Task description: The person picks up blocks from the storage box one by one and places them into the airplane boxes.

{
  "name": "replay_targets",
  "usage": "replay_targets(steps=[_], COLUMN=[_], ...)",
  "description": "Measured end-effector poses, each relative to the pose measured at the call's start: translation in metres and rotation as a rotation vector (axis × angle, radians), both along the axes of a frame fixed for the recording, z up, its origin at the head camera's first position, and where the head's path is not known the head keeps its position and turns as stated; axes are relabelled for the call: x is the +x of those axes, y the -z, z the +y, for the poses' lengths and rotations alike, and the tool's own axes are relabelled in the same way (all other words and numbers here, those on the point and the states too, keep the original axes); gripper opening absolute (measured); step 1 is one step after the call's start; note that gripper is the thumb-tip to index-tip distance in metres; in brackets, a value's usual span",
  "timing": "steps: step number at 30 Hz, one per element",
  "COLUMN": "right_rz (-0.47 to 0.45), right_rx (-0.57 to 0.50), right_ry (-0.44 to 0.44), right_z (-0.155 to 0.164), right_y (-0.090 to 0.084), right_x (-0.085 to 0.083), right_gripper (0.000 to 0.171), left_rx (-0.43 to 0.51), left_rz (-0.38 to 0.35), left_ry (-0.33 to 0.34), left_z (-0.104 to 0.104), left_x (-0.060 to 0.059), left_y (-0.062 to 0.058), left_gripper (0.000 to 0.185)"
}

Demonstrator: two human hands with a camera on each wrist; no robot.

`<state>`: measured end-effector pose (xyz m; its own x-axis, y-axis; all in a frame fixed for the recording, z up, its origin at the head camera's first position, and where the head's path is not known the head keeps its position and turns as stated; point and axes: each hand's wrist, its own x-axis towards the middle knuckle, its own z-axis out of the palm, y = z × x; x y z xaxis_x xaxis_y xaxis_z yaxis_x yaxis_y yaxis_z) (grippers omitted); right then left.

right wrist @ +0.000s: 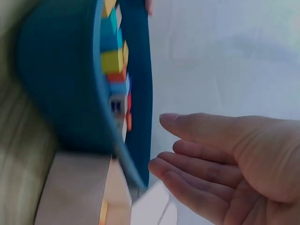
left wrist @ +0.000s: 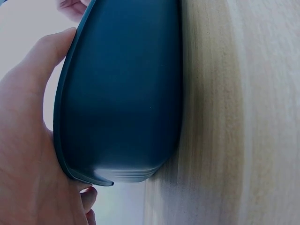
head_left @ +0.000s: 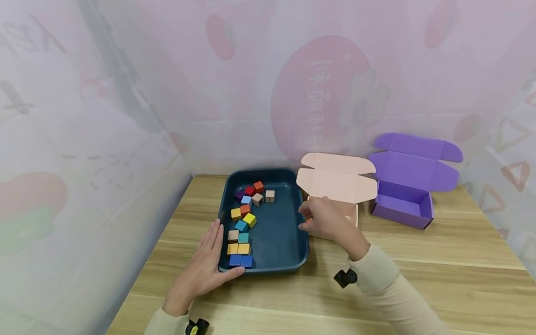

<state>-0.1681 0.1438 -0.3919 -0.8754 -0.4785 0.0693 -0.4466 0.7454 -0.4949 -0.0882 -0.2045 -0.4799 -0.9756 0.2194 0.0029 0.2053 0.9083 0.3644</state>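
Observation:
A dark teal tray [head_left: 289, 260] sits on the wooden table and holds several coloured cubes [head_left: 244, 218] along its left side. My left hand [head_left: 205, 265] lies flat against the tray's near left corner, fingers straight along the rim [left wrist: 70, 117]. My right hand [head_left: 324, 218] hovers by the tray's right edge [right wrist: 140, 140], fingers relaxed and empty, in front of the open pink box [head_left: 337, 186]. The right wrist view shows the right hand's fingers [right wrist: 197, 164] loosely extended, holding nothing.
An open purple cardboard box [head_left: 408, 195] stands at the back right. The pink box [right wrist: 79, 187] stands just right of the tray. A pale curtain [head_left: 125, 93] closes off the back and left. Bare table [head_left: 439, 260] lies at the front right.

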Motion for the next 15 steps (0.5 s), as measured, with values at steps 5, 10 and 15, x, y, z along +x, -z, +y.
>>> replay_targets(steps=[5,10,15], right_rz=[-0.088,-0.135,-0.183], right_rx=[-0.017,0.01,0.04], right_ry=[-0.075,-0.162,-0.235], right_z=[-0.031,-0.057,-0.077], right_y=[0.0,0.01,0.026], right_x=[0.01,0.017,0.022], right_gripper=[0.041,0.041,0.039], left_rx=[0.008,0.008,0.008], left_rz=[-0.001,0.001,-0.001], left_ry=[-0.001,0.002,0.004], left_z=[0.0,0.0,0.0], left_x=[0.0,0.0,0.0], left_y=[-0.001,-0.002,-0.001], left_gripper=[0.129,0.128,0.127])
